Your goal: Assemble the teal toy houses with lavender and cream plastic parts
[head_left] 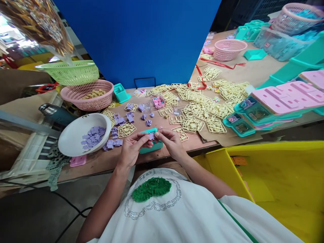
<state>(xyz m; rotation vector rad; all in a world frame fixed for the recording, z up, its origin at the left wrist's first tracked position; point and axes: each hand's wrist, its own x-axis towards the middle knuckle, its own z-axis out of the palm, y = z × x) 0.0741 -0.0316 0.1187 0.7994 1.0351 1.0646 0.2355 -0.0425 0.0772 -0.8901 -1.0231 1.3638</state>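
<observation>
The small purple piece (152,136) sits squarely between the two hands. It is pinched at its left end by thumb and forefinger of the left hand (132,148) and at its right end by the fingertips of the right hand (171,141), so neither hand is nearer. It is held just above the teal part (157,146) at the near edge of the table (101,162), and the white bowl (73,135) of like pieces lies off to the left.

Both hands' fingers (144,137) pinching small purple piece (151,136), teal tray (155,145) beneath
</observation>
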